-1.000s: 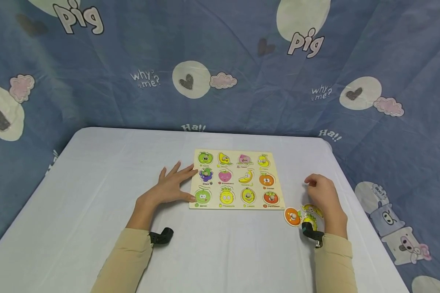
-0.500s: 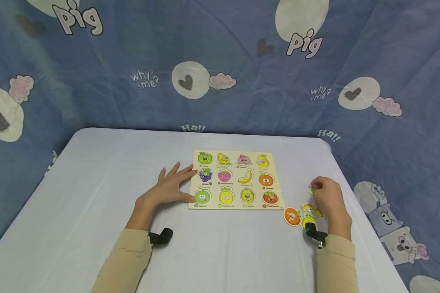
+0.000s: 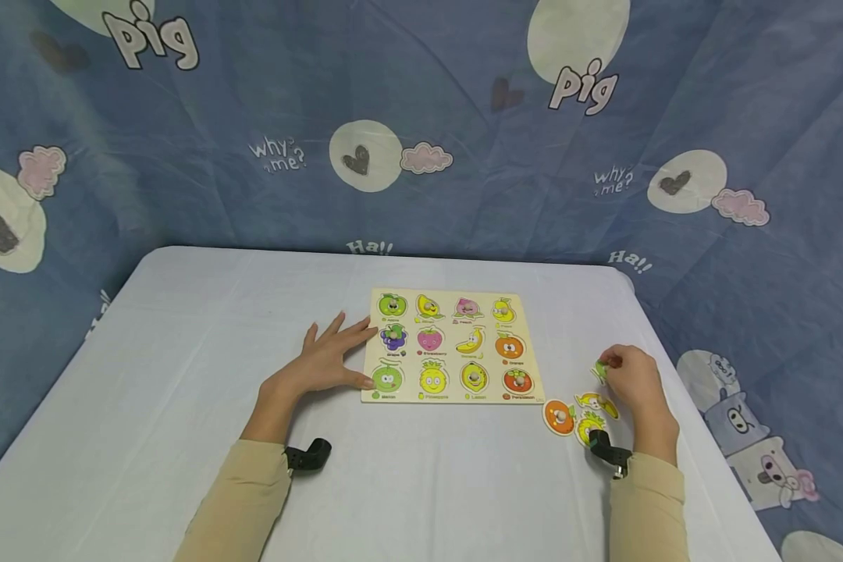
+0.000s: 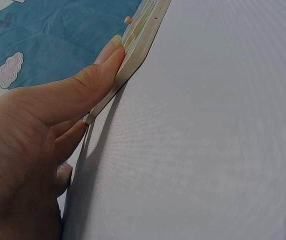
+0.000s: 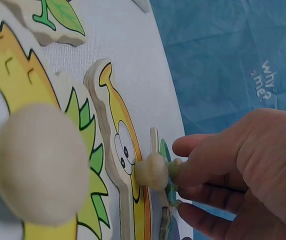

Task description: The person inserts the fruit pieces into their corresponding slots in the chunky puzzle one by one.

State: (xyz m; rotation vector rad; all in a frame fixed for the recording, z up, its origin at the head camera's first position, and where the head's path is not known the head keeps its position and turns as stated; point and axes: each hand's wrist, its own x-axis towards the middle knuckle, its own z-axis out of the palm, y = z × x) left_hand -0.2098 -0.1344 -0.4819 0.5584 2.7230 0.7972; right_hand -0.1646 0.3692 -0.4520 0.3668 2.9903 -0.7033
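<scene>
The cream wooden fruit puzzle board (image 3: 449, 394) lies flat on the white table. My left hand (image 3: 326, 361) rests at its left edge with fingers spread; in the left wrist view the thumb (image 4: 95, 80) lies against the edge. Right of the board, my right hand (image 3: 631, 378) pinches a small green puzzle piece (image 3: 599, 372), largely hidden by the fingers. Which fruit it shows, I cannot tell. Nearest to that hand lies the banana piece (image 3: 597, 403), then the pineapple piece (image 3: 590, 425) and the orange piece (image 3: 559, 417). Wooden knobs stand up from these pieces in the right wrist view.
Knobbed pieces such as the apple (image 3: 393, 305) and persimmon (image 3: 518, 381) sit in the board. A black wrist camera (image 3: 311, 454) is on the left sleeve, another (image 3: 607, 449) on the right. A blue printed cloth (image 3: 421, 211) hangs behind the table (image 3: 253, 289).
My right hand has shifted slightly right and toward me, and the green piece has come into sight at its fingertips. The left hand has stayed at the board's edge.
</scene>
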